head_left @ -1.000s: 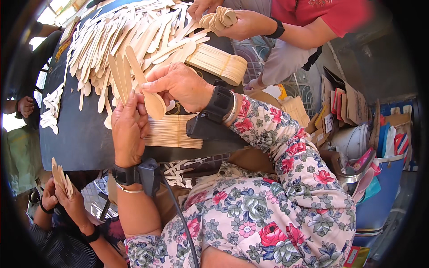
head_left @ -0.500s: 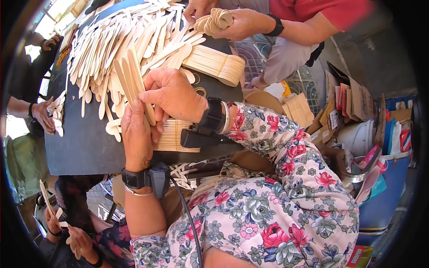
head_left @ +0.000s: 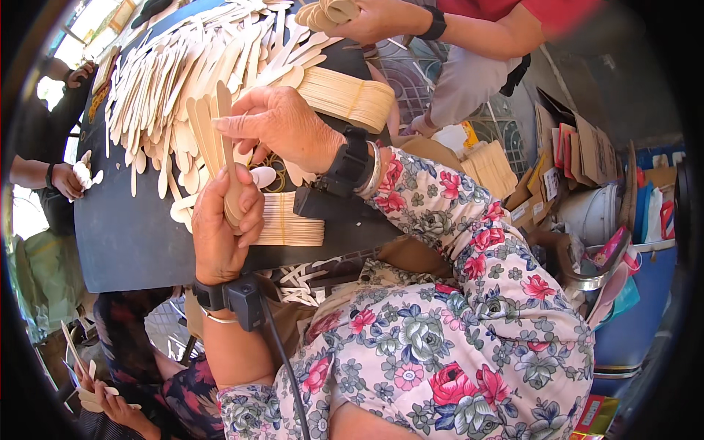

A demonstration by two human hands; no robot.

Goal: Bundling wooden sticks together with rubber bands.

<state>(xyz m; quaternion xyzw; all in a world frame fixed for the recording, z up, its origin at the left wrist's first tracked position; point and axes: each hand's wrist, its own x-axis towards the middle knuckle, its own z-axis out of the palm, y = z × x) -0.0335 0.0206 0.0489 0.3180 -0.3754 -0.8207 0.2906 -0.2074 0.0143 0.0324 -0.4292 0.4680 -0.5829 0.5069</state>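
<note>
My left hand (head_left: 220, 220) is closed around a small fan of flat wooden spoons (head_left: 207, 136), held upright above the table. My right hand (head_left: 282, 128) is up against the same fan, its thumb lying across the front spoon and its forefinger at that spoon's edge. Whether the other right fingers hold anything is hidden. A pale spoon bowl (head_left: 262, 176) shows just below them. Behind my hands spreads a big loose heap of wooden spoons (head_left: 161, 88). Beside my left hand lies a neat stack of wooden pieces (head_left: 290, 229).
The dark table (head_left: 132, 242) carries a banded bundle of wooden spoons (head_left: 348, 95) at its right. Across from me, a person's hand (head_left: 374, 20) holds more spoons. Other people's hands show at far left and lower left. Cardboard (head_left: 579, 154) and a blue bin (head_left: 634, 308) stand at right.
My right hand has shifted up the spoons, its pinch near my left fingertips loosened. My left fingers now wrap lower around the fan. The person across has moved their bunch up and left.
</note>
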